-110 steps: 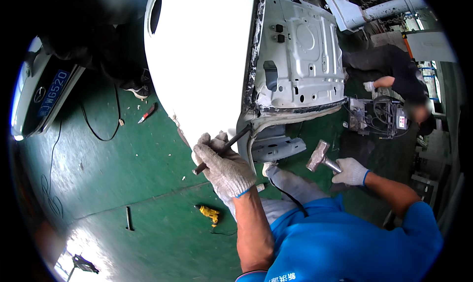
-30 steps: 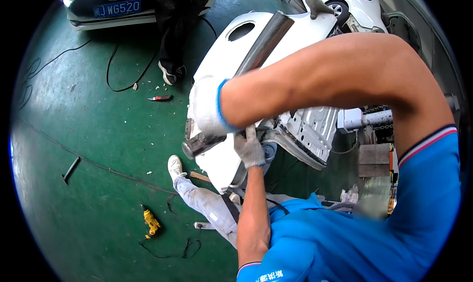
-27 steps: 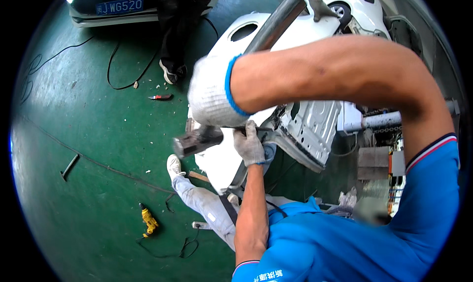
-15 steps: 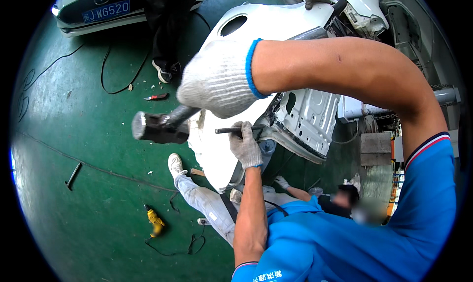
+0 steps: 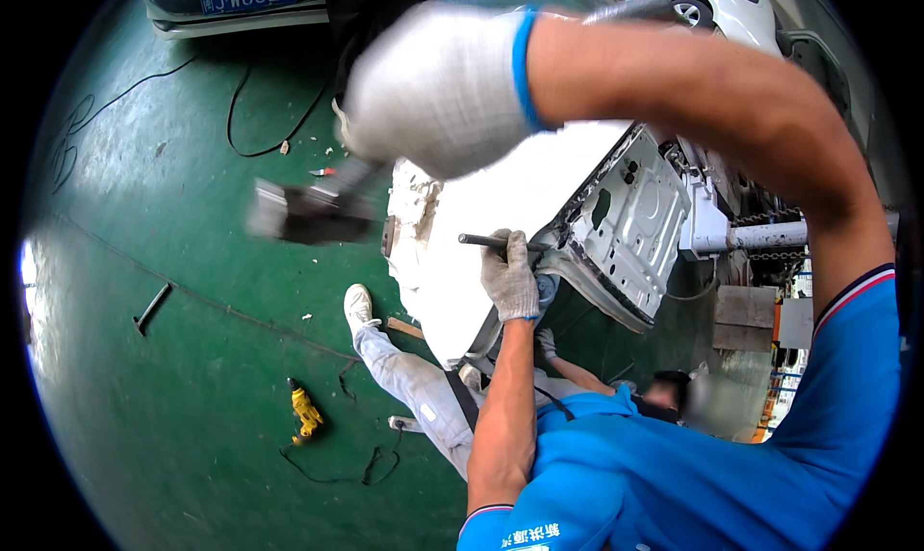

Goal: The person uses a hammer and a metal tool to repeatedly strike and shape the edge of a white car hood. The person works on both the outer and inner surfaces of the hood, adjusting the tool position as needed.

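Note:
My right hand (image 5: 433,94), in a white knit glove with a blue cuff, is closed around a hammer's handle, blurred by motion. The heavy block-shaped hammer head (image 5: 313,212) hangs at its lower left, above the green floor. My left hand (image 5: 510,277), also gloved, grips a dark metal rod (image 5: 478,240) like a punch or chisel. One rod end sticks out to the left. The other runs right toward the edge of a white car body panel (image 5: 510,195), where contact cannot be made out. Beside it lies a bare white inner body section (image 5: 626,224) with holes.
A yellow power drill (image 5: 305,413), a T-shaped bar (image 5: 154,308) and cables lie on the green floor (image 5: 221,378). A person (image 5: 664,392) is low at the right; another in dark clothes (image 5: 371,7) stands beyond my right hand. A parked car (image 5: 241,17) is at the far left.
My right hand has moved up and away from my left hand, lifting the hammer slightly. The left hand still holds the rod. The whole view has shifted a little.

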Available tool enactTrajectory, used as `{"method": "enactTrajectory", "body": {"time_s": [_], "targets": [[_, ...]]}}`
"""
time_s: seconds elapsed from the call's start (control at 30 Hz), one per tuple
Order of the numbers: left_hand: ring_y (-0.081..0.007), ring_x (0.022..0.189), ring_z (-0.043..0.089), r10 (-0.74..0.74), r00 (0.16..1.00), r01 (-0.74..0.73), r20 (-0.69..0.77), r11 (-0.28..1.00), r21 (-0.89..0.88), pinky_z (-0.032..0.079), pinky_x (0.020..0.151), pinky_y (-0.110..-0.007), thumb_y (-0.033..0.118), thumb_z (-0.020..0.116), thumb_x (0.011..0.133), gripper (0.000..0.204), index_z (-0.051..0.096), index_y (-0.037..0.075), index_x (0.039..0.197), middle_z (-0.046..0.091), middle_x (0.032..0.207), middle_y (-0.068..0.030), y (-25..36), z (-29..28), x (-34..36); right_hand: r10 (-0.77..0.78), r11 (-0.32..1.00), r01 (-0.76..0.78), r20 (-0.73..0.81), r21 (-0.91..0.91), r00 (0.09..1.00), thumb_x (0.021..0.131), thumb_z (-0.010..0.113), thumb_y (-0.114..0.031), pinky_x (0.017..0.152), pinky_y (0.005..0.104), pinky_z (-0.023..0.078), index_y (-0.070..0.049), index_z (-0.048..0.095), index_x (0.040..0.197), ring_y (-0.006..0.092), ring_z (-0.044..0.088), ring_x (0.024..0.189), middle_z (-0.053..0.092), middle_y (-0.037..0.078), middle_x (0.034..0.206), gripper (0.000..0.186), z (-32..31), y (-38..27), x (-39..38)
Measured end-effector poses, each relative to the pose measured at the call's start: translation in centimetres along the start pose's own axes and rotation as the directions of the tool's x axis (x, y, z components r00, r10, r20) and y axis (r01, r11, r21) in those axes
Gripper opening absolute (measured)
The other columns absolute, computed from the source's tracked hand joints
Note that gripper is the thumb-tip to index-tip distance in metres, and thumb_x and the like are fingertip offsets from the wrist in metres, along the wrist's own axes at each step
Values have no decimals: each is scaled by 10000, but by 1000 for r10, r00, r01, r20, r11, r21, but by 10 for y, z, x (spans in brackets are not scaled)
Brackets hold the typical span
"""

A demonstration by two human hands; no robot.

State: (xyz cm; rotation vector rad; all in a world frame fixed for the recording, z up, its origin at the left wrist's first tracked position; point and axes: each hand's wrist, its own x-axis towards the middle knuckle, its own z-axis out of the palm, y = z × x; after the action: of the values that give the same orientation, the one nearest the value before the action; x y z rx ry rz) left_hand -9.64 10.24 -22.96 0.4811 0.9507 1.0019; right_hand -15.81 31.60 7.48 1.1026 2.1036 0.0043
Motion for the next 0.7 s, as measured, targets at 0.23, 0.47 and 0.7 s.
{"method": "enactTrajectory", "body": {"time_s": [0.23, 0.47, 0.7], "targets": [[-140, 836, 632, -54, 998, 55, 34, 998, -36, 528, 789, -284, 117, 734, 964, 225, 622, -13, 1108, 670, 923, -70, -1, 4, -4, 45, 980, 10, -273, 196, 961, 943, 639, -197, 768, 430, 608, -67, 760, 1052, 275, 733, 932, 744, 148, 984, 209, -21, 20, 2], [-149, 813, 639, 55, 999, -54, -1, 998, 44, 534, 764, -279, 98, 724, 959, 193, 620, -9, 1082, 672, 907, -74, -6, -1, 8, -33, 997, 50, 266, -56, 963, 897, 654, -160, 779, 430, 603, -101, 785, 1038, 290, 739, 911, 747, 122, 957, 201, 55, 6, -11], [-181, 878, 698, -6, 1000, 6, 13, 1000, 8, 580, 774, -297, 72, 695, 977, 209, 583, -7, 1134, 683, 959, -116, 7, -7, 3, 211, 932, -193, -27, 306, 977, 857, 676, -87, 693, 407, 609, -91, 746, 1045, 272, 734, 753, 714, 147, 801, 201, 41, 28, -51]]}}
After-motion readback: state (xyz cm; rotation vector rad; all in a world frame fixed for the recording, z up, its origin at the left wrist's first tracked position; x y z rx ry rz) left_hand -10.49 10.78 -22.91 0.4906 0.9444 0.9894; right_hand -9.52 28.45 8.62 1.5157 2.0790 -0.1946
